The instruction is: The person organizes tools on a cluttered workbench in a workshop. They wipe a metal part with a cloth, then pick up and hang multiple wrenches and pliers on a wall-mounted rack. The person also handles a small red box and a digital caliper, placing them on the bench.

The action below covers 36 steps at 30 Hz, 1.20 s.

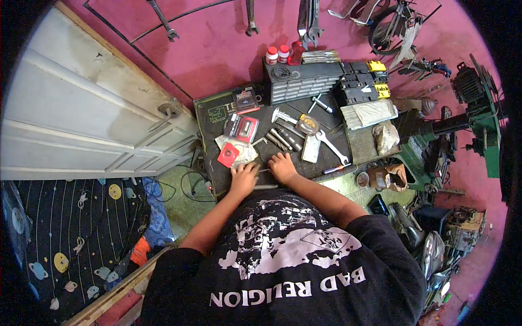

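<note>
My left hand [244,177] is at the near edge of the dark workbench [326,158], fingers bent, beside a red card [228,154] and a clear plastic bag [247,154]. Close by on the right, my right hand [283,168] rests with curled fingers below several dark metal cylinders [288,138]. A thin rod [264,170] spans the gap between both hands, its ends hidden by the fingers; its exact kind is unclear. A bent hex key [260,141] lies just beyond. Further right are a caliper [286,117], a round yellowish tape measure [308,125] and an open-end wrench [330,145].
A grey drawer cabinet [304,87] stands at the back with red-and-white bottles [272,55] on top. Black-and-yellow cases [361,84] are beside it. A green machine [484,125] stands at right, a white door [92,103] at left. A marker [337,169] lies near the edge.
</note>
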Available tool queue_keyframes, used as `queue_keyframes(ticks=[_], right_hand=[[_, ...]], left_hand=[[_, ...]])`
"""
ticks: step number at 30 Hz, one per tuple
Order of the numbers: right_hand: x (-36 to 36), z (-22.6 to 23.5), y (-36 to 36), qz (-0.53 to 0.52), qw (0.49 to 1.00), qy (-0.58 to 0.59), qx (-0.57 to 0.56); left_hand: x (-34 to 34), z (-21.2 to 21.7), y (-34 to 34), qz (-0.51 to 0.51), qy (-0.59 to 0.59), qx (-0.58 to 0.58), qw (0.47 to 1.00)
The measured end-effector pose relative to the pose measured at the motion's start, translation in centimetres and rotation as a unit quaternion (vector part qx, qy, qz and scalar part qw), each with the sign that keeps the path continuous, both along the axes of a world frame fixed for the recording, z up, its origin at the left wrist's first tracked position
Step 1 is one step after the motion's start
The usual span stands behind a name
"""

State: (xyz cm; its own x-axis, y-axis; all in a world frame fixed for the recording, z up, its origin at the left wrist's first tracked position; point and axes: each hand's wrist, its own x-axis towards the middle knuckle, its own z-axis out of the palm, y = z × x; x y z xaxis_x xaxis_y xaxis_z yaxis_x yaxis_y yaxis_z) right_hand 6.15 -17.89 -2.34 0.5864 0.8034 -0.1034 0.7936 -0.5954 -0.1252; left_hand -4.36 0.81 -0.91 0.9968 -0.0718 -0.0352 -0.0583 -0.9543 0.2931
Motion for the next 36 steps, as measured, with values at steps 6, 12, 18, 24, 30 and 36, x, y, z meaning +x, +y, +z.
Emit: queue_keyframes(ticks=[6, 12, 18, 24, 30, 36], right_hand=[[-0.9, 1.8, -0.1, -0.007, 0.998, 0.048, 0.045], [0.5, 6.3, -0.1, -0.147, 0.931, 0.265, 0.206], [0.5, 8.9, 0.0, -0.044, 0.945, 0.139, 0.294], [0.3, 10.9, 1.7, -0.049, 0.917, 0.223, 0.328], [0.4, 13.9, 2.5, -0.107, 0.766, 0.520, 0.362], [0.1, 17.9, 3.0, -0.102, 0.696, 0.610, 0.364]], left_hand=[[0.5, 0.6, 3.0, 0.001, 0.019, -0.117, 0.993], [-0.6, 2.6, 2.1, 0.100, 0.001, -0.293, 0.951], [-0.1, 3.3, 3.3, 0.308, 0.045, -0.697, 0.646], [0.4, 7.8, 5.1, 0.326, 0.045, -0.715, 0.616], [1.3, 10.9, 5.7, 0.292, -0.027, -0.769, 0.568], [2.8, 14.2, 6.0, 0.231, -0.072, -0.818, 0.522]])
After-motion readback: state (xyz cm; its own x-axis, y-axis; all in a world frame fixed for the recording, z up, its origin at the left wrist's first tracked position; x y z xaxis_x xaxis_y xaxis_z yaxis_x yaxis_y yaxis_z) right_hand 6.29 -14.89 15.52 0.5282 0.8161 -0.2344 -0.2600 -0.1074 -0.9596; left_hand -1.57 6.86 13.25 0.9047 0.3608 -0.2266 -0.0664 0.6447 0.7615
